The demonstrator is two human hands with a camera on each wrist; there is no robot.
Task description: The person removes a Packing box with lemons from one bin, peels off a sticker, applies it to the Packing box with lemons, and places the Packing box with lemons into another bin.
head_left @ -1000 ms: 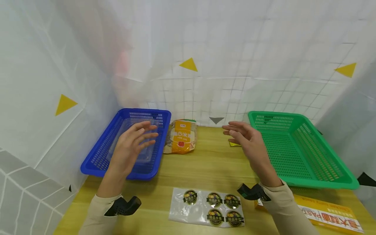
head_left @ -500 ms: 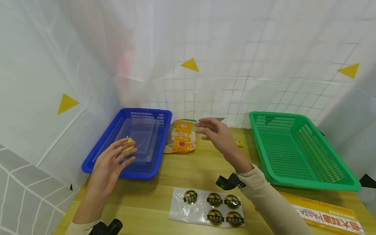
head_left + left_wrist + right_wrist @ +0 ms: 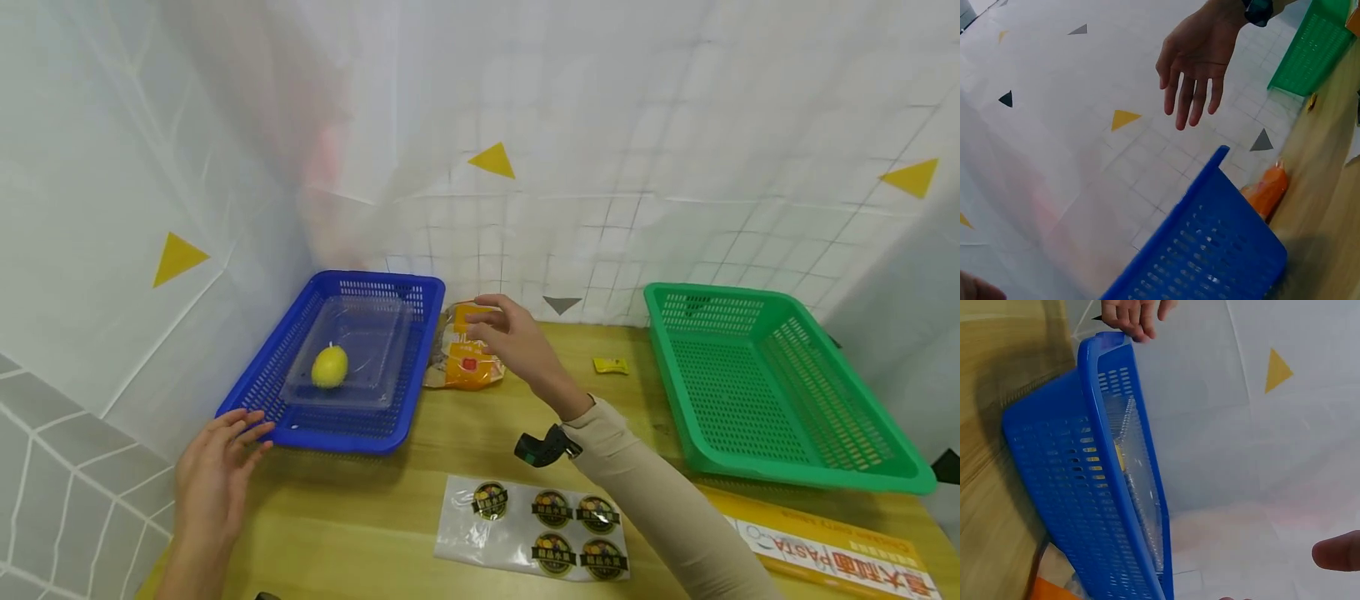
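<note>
Your left hand [image 3: 213, 467] has drawn back, fingers loose and empty, to the perforated blue plastic basket [image 3: 300, 417], whose clear tray now shows a smooth yellow lemon [image 3: 329, 367], while your right hand [image 3: 510, 342] hovers open over the crinkly orange packet [image 3: 465, 367].

- Blue slotted basket [image 3: 262, 392] beside left hand [image 3: 213, 475]
- Yellow lemon [image 3: 329, 367] in clear tray [image 3: 375, 350]
- Orange packet [image 3: 465, 367] under right hand [image 3: 510, 337]
- Green basket [image 3: 780, 433] right of it
</note>
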